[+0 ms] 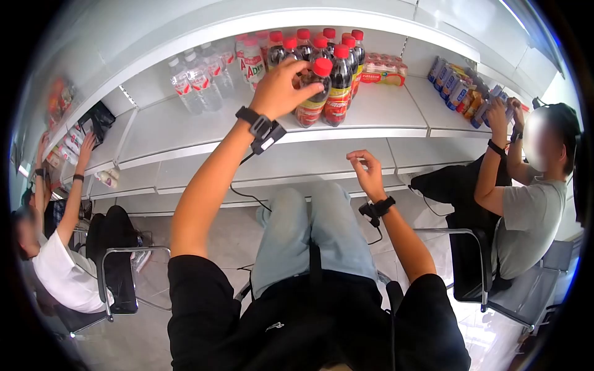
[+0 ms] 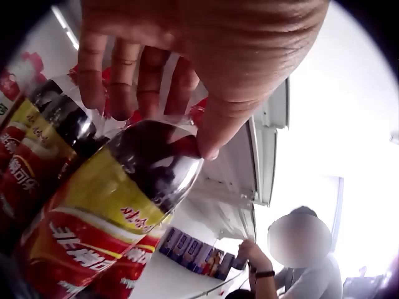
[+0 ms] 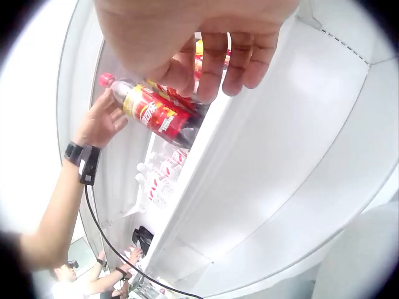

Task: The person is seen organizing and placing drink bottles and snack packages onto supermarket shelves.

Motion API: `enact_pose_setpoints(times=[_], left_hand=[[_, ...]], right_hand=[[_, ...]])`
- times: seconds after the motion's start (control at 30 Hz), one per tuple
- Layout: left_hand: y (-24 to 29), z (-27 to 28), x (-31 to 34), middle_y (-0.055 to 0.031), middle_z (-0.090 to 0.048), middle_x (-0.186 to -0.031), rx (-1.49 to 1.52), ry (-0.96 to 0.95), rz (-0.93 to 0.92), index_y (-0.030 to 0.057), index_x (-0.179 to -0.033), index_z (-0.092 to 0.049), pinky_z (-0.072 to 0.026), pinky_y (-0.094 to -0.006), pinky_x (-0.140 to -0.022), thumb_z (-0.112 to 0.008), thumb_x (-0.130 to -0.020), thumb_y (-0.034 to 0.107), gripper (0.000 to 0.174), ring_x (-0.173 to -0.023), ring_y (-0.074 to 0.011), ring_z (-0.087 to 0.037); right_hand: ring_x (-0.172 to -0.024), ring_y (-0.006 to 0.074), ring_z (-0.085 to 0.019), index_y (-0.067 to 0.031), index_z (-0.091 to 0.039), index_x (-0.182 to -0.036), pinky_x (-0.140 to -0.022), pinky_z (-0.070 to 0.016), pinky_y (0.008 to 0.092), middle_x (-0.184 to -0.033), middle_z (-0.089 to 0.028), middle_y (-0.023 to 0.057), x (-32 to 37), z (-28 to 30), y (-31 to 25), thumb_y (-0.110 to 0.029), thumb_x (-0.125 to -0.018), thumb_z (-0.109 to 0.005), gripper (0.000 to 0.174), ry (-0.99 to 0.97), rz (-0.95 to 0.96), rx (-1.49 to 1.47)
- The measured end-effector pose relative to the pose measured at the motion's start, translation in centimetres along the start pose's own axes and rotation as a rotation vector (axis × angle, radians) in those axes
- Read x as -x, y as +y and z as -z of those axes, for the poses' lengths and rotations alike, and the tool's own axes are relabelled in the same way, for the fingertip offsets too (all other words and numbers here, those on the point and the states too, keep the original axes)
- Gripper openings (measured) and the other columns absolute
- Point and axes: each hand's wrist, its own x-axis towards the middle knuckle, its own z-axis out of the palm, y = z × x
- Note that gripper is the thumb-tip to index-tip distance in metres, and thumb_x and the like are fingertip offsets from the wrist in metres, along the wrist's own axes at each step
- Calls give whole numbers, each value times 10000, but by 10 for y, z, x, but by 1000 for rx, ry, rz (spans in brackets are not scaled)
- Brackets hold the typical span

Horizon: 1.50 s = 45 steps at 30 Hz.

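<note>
My left hand (image 1: 279,91) is at the front of the shelf, its thumb and fingers around the upper part of a red-capped cola bottle (image 1: 310,106). In the left wrist view the thumb presses the shoulder of this cola bottle (image 2: 118,199), whose label is yellow and red; the other fingers reach behind its neck. The bottle stands at the front left of a tight group of similar cola bottles (image 1: 338,93). My right hand (image 1: 369,175) hangs below the shelf edge, fingers loosely bent, holding nothing.
Clear water bottles (image 1: 198,80) and white AD bottles (image 1: 252,65) stand left of the colas. A red shrink-wrapped pack (image 1: 383,69) sits to their right. A lower shelf (image 1: 297,162) runs beneath. One person (image 1: 532,204) sits at the right by blue packages (image 1: 456,93), another (image 1: 68,272) at the left.
</note>
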Motion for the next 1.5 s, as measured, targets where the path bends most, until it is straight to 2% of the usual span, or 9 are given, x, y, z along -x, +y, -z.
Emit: enact_pose_setpoints(times=[0.13,0.27,0.47,0.6,0.7,0.8,0.93,1.1,1.5], left_hand=[[18,-12,34,-47,-684,-1075,38,30,-79,93,-1121,-630,-544,-332,-783,-711,-880,225,287,-910,-233,-682],[7,-45,56,-86,-680,-1142,186,-172,-43,93,-1234,-559,-543,-348,-839,-694,-881,191,390,-976,-258,-685],[-7,-64,82,-60,-599,-1282,44,-182,-335,101,-1298,-553,-457,-414,-998,-737,-773,126,556,-1200,-276,-555],[-5,-58,101,-91,-599,-1287,-140,-103,-324,87,-1326,-536,-470,-423,-974,-828,-688,200,711,-1153,-296,-584],[11,-57,129,-113,-614,-1260,-14,-313,-226,87,-1329,-537,-490,-427,-940,-853,-667,233,748,-1091,-316,-620],[23,-88,157,-118,-626,-1199,175,-242,-125,97,-1355,-502,-506,-424,-877,-841,-692,268,764,-1024,-333,-633],[13,-139,158,-110,-616,-1184,253,-89,-35,103,-1312,-495,-512,-424,-854,-841,-681,194,726,-1045,-336,-615],[1,-224,137,-97,-598,-1147,274,-146,125,103,-1280,-466,-531,-438,-816,-833,-685,159,702,-1032,-340,-614],[-9,-420,104,-149,-597,-1235,480,-224,458,60,-1373,-426,-528,-448,-867,-745,-826,195,648,-1049,-337,-618]], right_hand=[[-1013,188,-639,-47,-643,-1166,-817,-505,311,-1135,-674,86,10,10,14,-121,-903,-665,274,-154,-37,2],[-1199,202,-549,-80,-331,-1478,-940,-503,345,-1417,-452,159,4,-22,-39,-117,-853,-760,759,-14,22,-320],[-1148,187,-577,-37,-363,-1458,-973,-488,324,-1287,-556,109,4,-35,-48,-65,-840,-759,734,-1,-76,-499],[-1126,187,-597,-28,-389,-1450,-968,-490,328,-1254,-584,115,17,-14,-66,-70,-821,-776,739,-17,26,-437],[-1067,159,-610,-28,-433,-1432,-868,-504,295,-1237,-610,100,26,5,-77,-133,-793,-807,748,-98,105,-324],[-989,143,-614,-39,-518,-1362,-734,-478,259,-1228,-633,76,28,17,-80,-218,-759,-838,706,-181,180,-103],[-1067,165,-611,-48,-495,-1357,-775,-515,289,-1263,-607,88,26,20,-70,-217,-780,-828,688,-153,106,79],[-1166,235,-586,-39,-450,-1342,-875,-561,353,-1310,-553,117,24,24,-1,-192,-819,-806,650,170,-109,-42],[-1265,260,-515,-14,-415,-1387,-972,-504,379,-1345,-519,145,-16,94,152,-118,-879,-719,601,197,-190,22]])
